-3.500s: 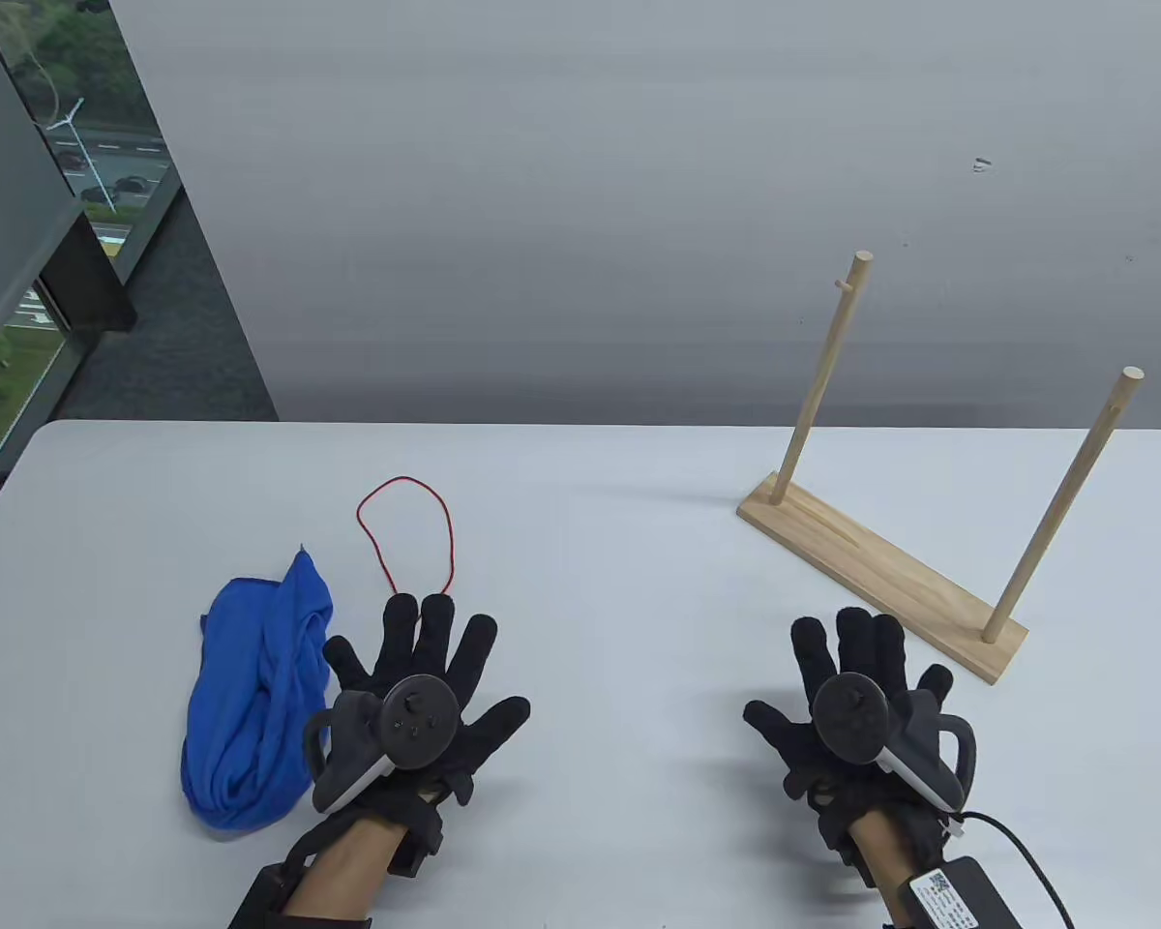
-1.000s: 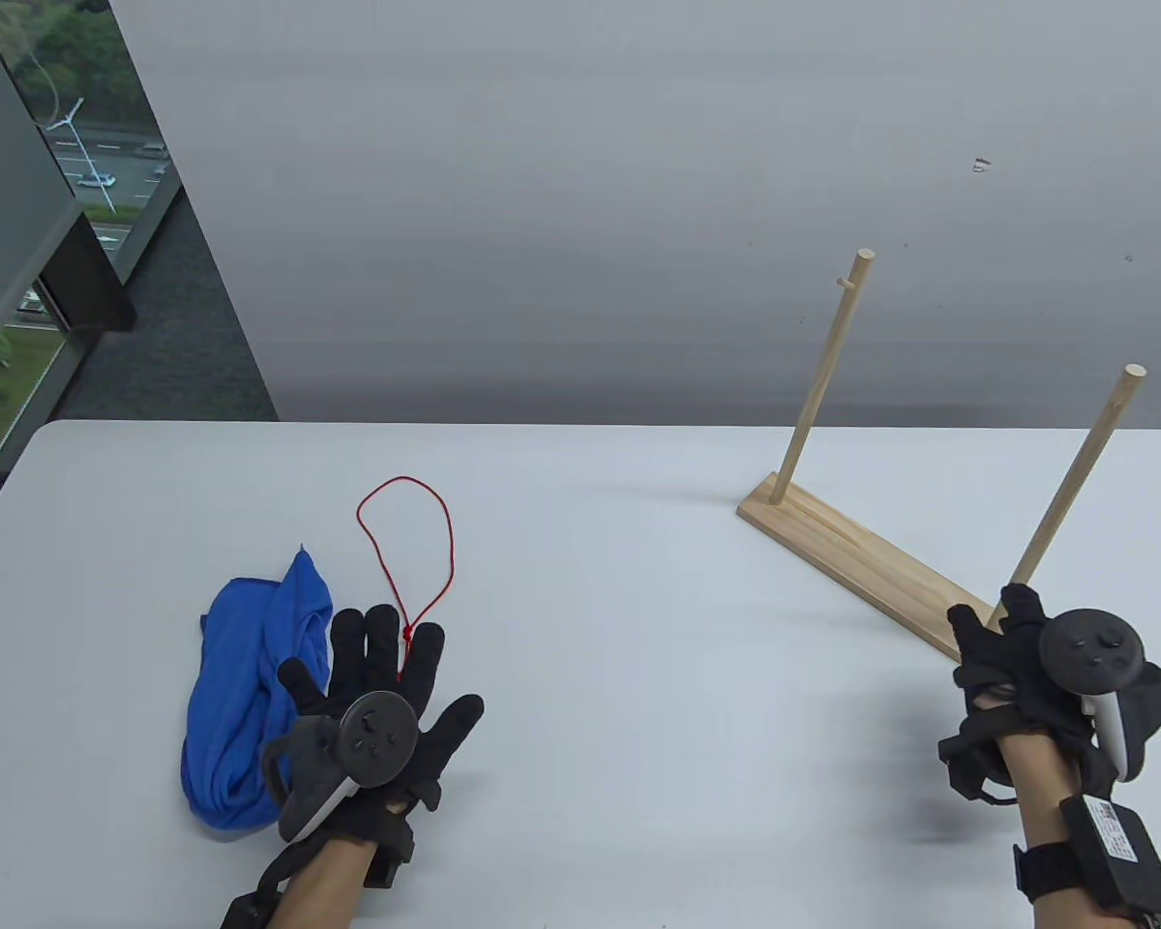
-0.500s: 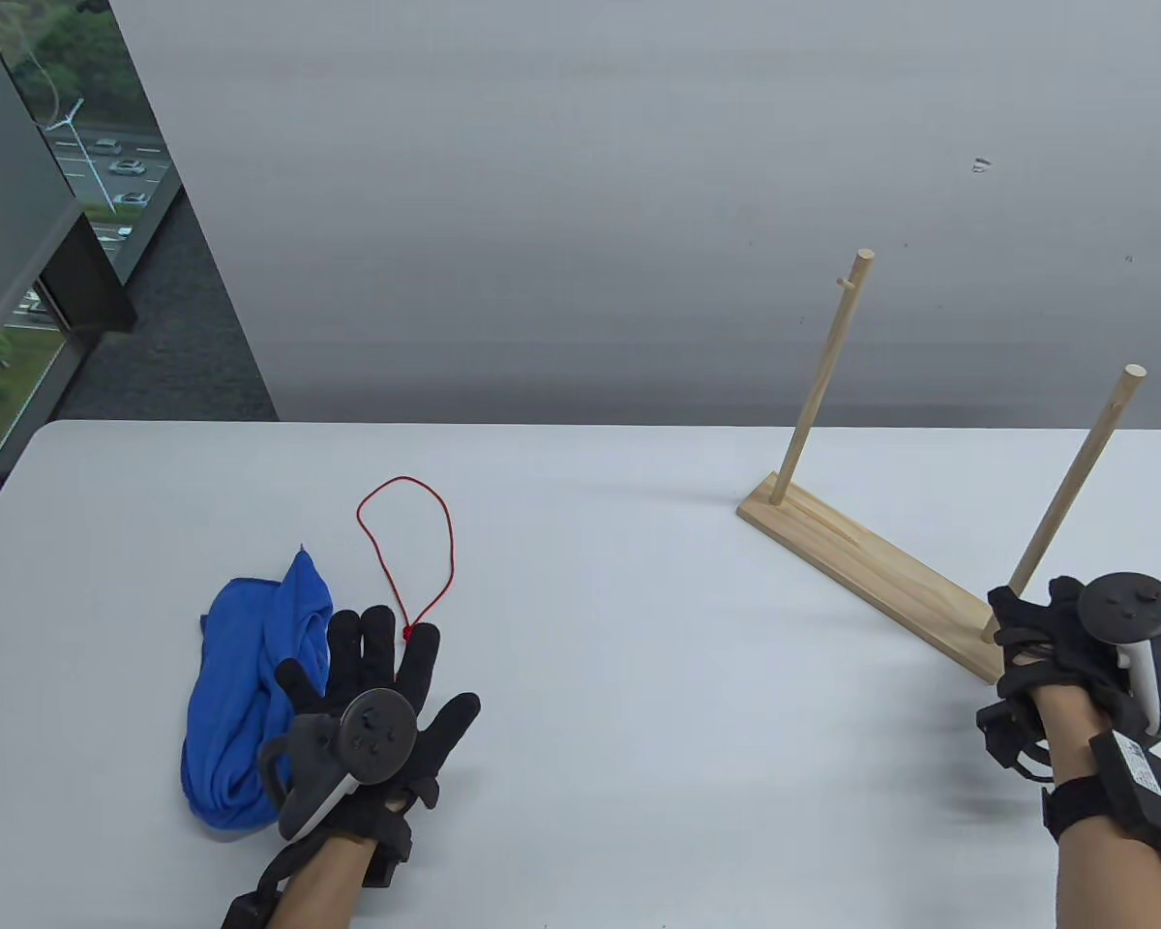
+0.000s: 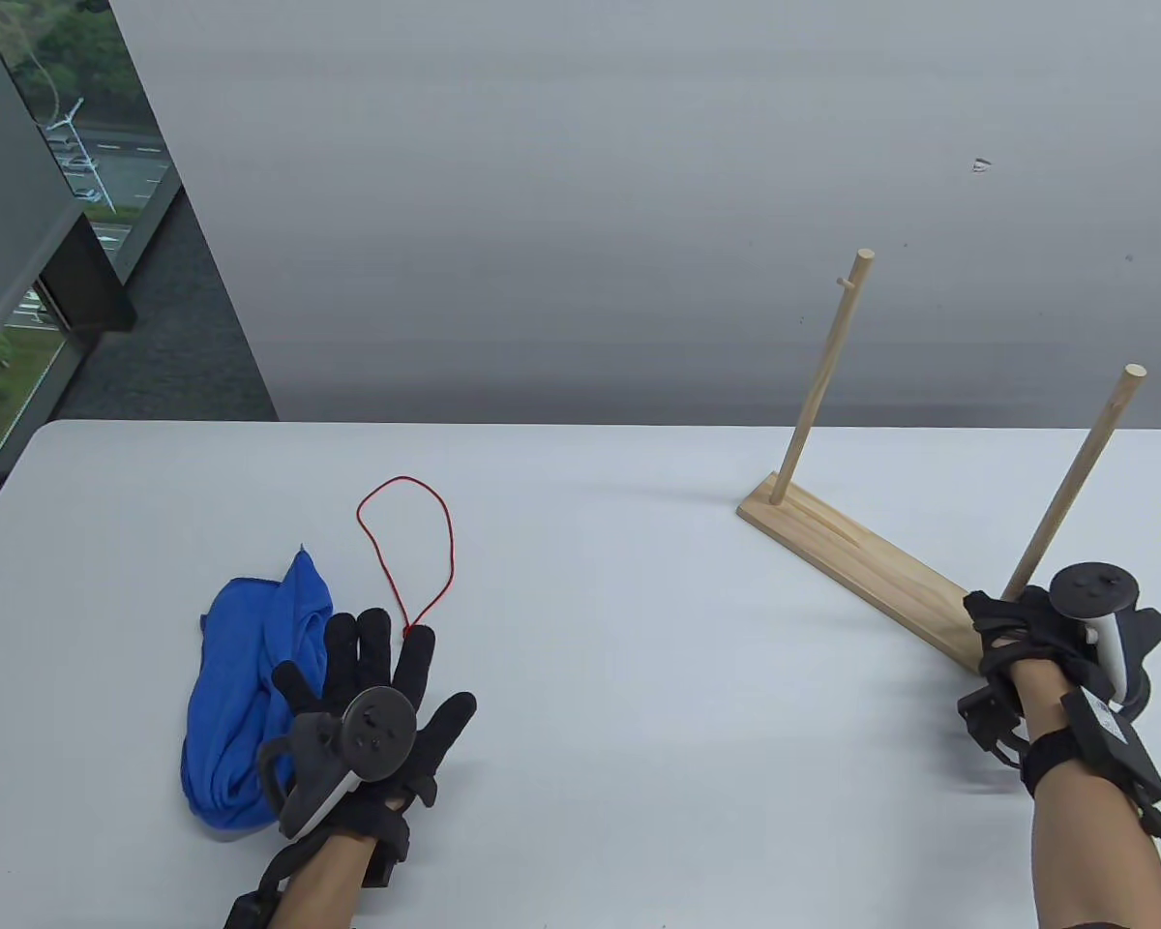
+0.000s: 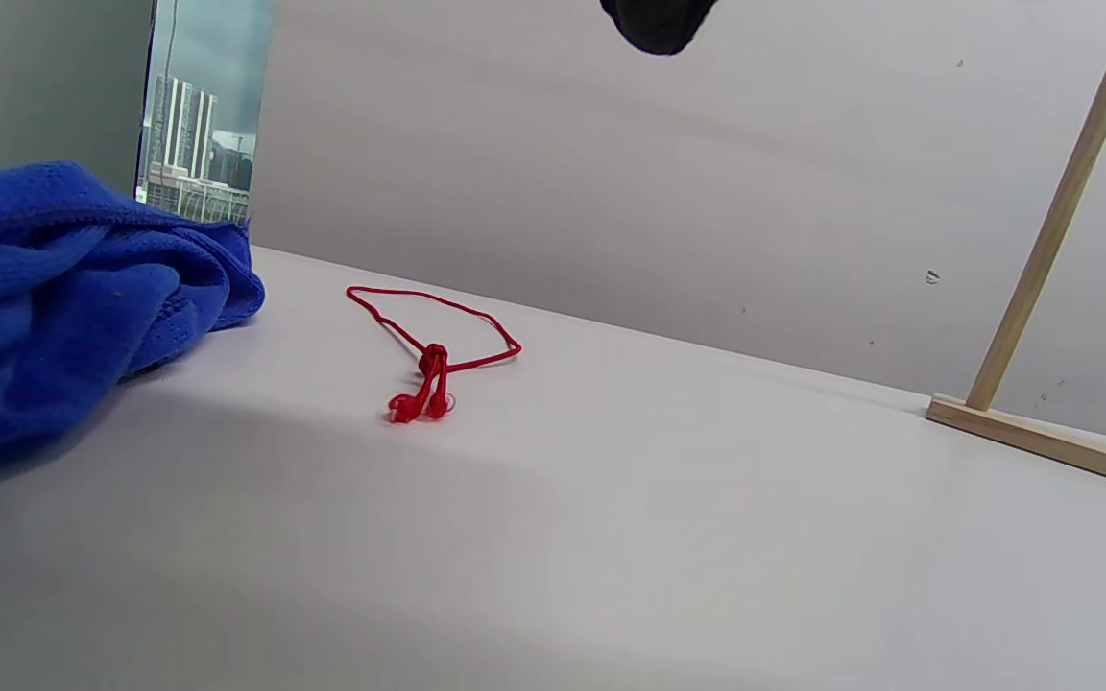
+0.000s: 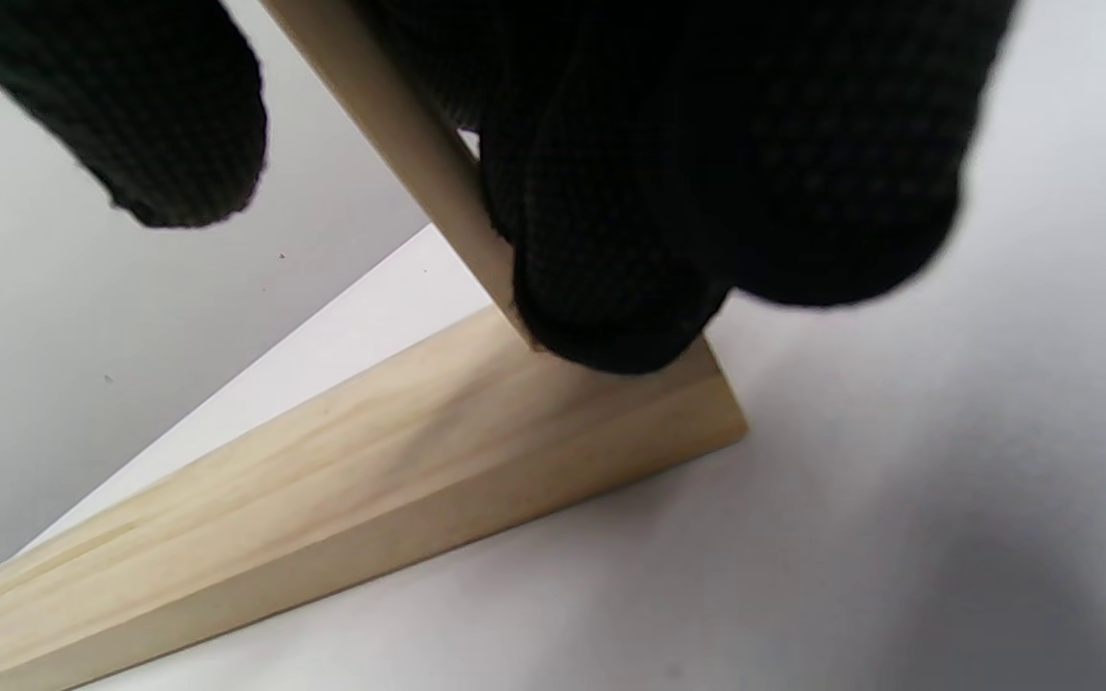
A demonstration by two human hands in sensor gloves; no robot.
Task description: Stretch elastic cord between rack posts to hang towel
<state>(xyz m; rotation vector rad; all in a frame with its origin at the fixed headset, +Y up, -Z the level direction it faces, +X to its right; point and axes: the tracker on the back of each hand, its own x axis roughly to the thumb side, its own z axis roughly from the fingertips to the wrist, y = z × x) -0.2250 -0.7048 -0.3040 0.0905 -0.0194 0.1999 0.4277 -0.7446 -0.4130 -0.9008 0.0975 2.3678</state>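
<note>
The red elastic cord (image 4: pixel 406 542) lies in a loop on the white table, its knot (image 4: pixel 408 634) just ahead of my left hand's fingertips. My left hand (image 4: pixel 379 668) lies flat with fingers spread and holds nothing. The blue towel (image 4: pixel 252 677) is bunched up right beside it on the left. The wooden rack has a base (image 4: pixel 861 566), a far post (image 4: pixel 822 377) and a near post (image 4: pixel 1074 484). My right hand (image 4: pixel 1011 624) grips the foot of the near post (image 6: pixel 390 144), its fingers (image 6: pixel 630 211) wrapped around it just above the base (image 6: pixel 371 480). The left wrist view shows the cord (image 5: pixel 433 345) and towel (image 5: pixel 54 297).
The table's (image 4: pixel 639 677) left edge is close to the towel. The rack stands askew at the right, its near end by the right edge. A grey wall runs behind the table; a window is at the far left.
My right hand went from lying flat on the table to the rack's near post, and has now closed around its foot. My left hand drew back slightly and has stayed flat.
</note>
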